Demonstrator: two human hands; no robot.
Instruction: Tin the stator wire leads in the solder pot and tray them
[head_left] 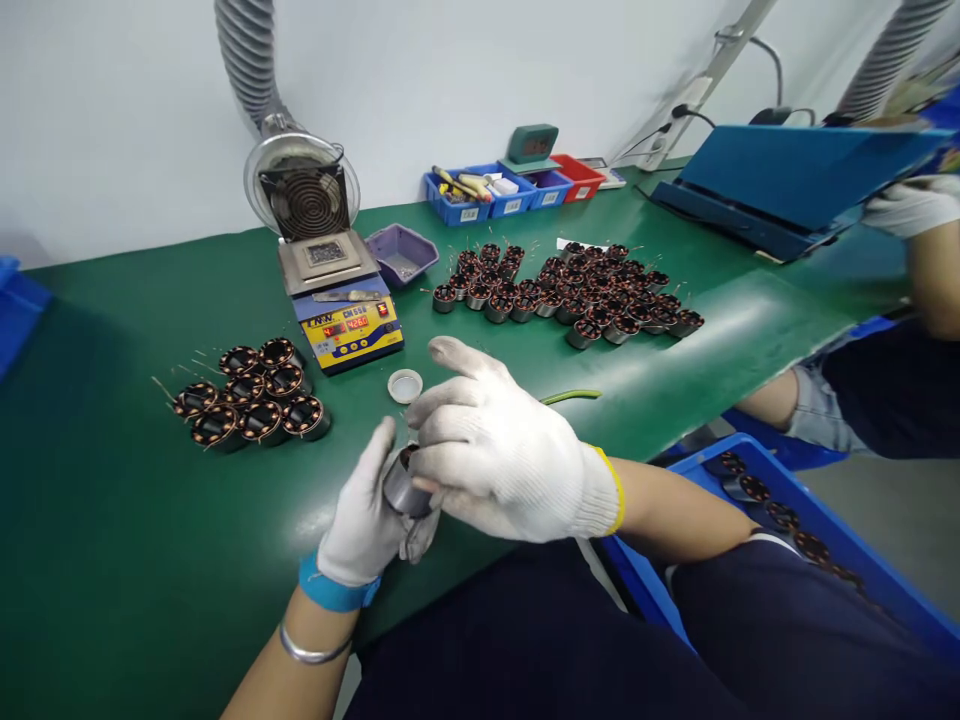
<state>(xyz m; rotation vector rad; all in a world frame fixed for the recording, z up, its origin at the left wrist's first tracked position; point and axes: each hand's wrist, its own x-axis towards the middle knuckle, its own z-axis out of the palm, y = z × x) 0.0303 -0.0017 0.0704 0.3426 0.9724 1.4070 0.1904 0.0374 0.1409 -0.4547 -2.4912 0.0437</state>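
My left hand (358, 515), in a white glove with a blue wrist strap, is closed around a motor stator (403, 492) with a grey metal shell. My right hand (502, 450), in a white knit glove, reaches over the stator. Its thumb and bent fingers grip the upper edge, and a bare fingertip shows at the side. Those fingers hide most of the copper windings. Just beyond my hands, a small round white lid or dish (405, 386) lies on the green table mat (360, 590).
Wound stators (262, 420) stand to the left, and a larger group (577, 290) to the right. A solder pot (349, 330) with a lit display sits below an exhaust duct (244, 50). A blue crate (750, 440) holds stators. Another person's gloved hand (911, 205) touches a blue box (787, 180).
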